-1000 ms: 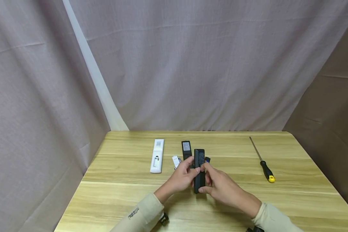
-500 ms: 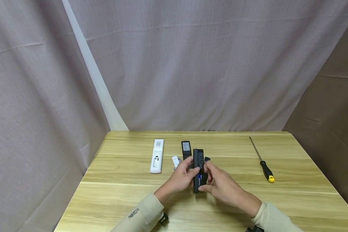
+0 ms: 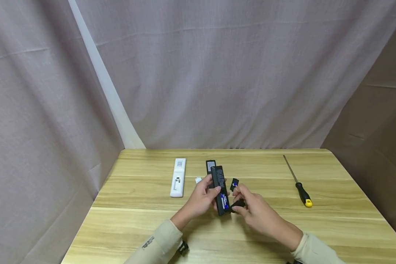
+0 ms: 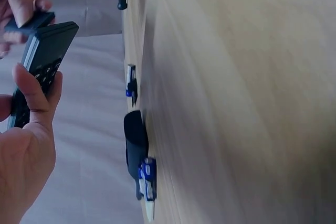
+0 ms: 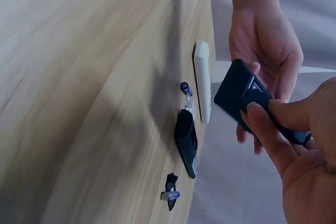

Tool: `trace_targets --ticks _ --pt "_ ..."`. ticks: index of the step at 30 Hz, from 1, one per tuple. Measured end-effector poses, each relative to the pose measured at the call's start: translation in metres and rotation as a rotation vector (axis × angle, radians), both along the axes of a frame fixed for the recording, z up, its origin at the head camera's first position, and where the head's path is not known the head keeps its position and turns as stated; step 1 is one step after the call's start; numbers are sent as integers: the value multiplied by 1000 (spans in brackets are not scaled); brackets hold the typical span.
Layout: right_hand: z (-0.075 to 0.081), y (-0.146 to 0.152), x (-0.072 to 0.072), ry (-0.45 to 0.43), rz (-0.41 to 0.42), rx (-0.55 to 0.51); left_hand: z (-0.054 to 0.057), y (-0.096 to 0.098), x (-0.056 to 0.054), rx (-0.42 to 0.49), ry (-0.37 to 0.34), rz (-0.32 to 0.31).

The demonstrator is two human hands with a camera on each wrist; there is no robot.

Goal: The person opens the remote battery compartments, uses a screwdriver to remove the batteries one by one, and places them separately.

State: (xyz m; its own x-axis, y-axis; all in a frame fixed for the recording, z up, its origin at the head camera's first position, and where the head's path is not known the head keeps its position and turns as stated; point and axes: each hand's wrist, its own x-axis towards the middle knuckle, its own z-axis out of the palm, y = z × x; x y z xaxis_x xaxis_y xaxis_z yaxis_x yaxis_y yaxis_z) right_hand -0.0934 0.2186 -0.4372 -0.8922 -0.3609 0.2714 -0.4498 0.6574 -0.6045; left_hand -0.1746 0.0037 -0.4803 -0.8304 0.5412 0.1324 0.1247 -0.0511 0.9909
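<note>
My left hand [image 3: 198, 200] grips a black remote control [image 3: 219, 178], its back turned up. In its uncovered battery compartment lie blue-and-white batteries [image 3: 224, 201]. Beside the lower end, my right hand [image 3: 264, 214] pinches the black battery cover [image 3: 238, 204] between thumb and fingers, off the compartment. The left wrist view has the buttons of the remote [image 4: 47, 69] facing the camera. Past the right hand's fingers lies a small black cover [image 3: 234, 183] with a blue battery on it. Behind the held remote lies a second black remote [image 3: 210, 164], partly hidden.
On the left of the wooden table [image 3: 135, 220] lies a white remote [image 3: 178, 176] with an uncovered battery compartment. A small white cover [image 3: 198, 180] is partly behind the left hand. A screwdriver [image 3: 303, 192] with a black-and-yellow handle lies at the right. Curtains hang behind.
The battery cover has come off the black remote and moved right in my right hand, exposing the batteries. My left hand has shifted slightly left and tilted the remote.
</note>
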Motion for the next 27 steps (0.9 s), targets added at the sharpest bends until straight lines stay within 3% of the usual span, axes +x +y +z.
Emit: trace_targets --ticks 9,17,27 --pt "-6 16 0 43 -13 83 4 -8 -1 44 -51 13" --pt "-18 43 -8 99 -63 284 4 -8 -2 46 -47 21" --pt "-37 75 -16 -54 -90 429 5 -6 -2 56 -69 31"
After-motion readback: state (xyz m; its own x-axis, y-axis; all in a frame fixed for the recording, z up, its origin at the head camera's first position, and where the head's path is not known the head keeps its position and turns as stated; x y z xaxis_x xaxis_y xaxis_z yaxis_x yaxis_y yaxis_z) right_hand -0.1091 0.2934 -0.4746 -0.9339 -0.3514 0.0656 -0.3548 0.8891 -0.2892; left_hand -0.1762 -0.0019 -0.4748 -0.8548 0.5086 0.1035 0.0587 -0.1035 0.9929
